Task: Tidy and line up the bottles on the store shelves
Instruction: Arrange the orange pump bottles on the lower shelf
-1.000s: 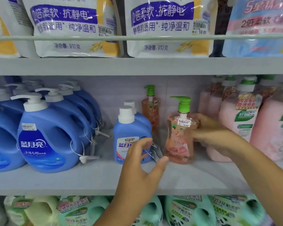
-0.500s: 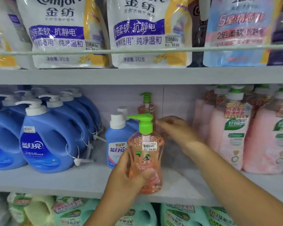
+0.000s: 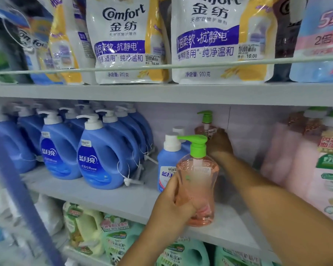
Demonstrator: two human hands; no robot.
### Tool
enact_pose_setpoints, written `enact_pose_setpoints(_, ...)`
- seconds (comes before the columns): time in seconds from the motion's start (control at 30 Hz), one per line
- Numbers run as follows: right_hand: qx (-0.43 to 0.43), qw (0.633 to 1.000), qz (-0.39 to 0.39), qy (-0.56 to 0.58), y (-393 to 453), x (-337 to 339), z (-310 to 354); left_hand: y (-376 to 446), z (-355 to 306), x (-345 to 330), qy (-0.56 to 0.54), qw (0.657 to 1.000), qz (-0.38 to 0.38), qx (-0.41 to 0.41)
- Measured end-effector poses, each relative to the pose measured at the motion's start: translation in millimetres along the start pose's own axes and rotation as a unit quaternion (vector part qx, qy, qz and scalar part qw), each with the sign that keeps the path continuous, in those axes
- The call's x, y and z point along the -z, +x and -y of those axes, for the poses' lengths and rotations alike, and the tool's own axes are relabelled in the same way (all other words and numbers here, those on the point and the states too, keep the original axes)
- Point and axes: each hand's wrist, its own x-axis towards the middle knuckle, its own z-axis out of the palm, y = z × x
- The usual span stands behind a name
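left hand [image 3: 173,204]: fingers curled round the lower body of the front pump bottle [image 3: 197,181], thumb across its near face. Firm wrap, no gap showing.
front pump bottle: clear, pink liquid, green pump head pointing left. Upright, at the front edge of the middle shelf [image 3: 108,196]; base at or just above the shelf, cannot tell if it touches. Sits in front of the small blue bottle [image 3: 166,162], partly covering it.
right hand [image 3: 218,142]: reached deep into the shelf, seen from the back, at the rear pump bottle [image 3: 206,127]. Fingers bent onto its right side below the neck; grip looks closed on it, fingertips hidden.
rear pump bottle: same type, green pump, upright near the back wall, behind the small blue bottle.
arms: right forearm passes just right of the front bottle.
left neighbours: rows of big blue pump jugs [image 3: 102,152], well apart from both hands.
right neighbours: pink bottles [image 3: 319,169], blurred.
top shelf: Comfort refill pouches [image 3: 127,41] behind a rail.
bottom shelf: green bottles [image 3: 112,239].
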Motion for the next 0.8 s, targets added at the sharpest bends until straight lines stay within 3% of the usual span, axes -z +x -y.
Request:
enact_pose_setpoints(0.1, 0.001, 0.999, 0.009, -0.043, -0.7, 5.8, -10.6, 0.2, -0.6, 2.5, -0.008, 1.000, 0.008, 0.002)
enact_pose_setpoints(0.23, -0.068, 0.992, -0.032, -0.102, -13.2, 30.5, -50.5, 1.8, 0.1, 3.8, -0.010, 1.000, 0.010, -0.007)
enact_pose_setpoints(0.4, -0.061, 0.996, -0.061, 0.015, -105.4, 83.6, -48.7, -1.5, 0.7, 1.9, -0.014, 1.000, 0.000, -0.013)
enact_pose_setpoints(0.53, -0.083, 0.989, 0.023, 0.123, -149.9, 104.8, -41.2, -7.8, -6.7, 7.7, -0.024, 0.999, 0.030, -0.008)
enact_pose_setpoints(0.6, -0.086, 0.987, 0.034, 0.132, -161.7, 108.9, -36.6, -14.0, -10.2, 9.0, -0.028, 0.999, 0.029, -0.013)
enact_pose_setpoints(0.8, -0.100, 0.987, -0.030, 0.123, -224.9, 126.9, -1.0, -42.5, -12.1, 12.0, -0.019, 0.999, 0.029, -0.021)
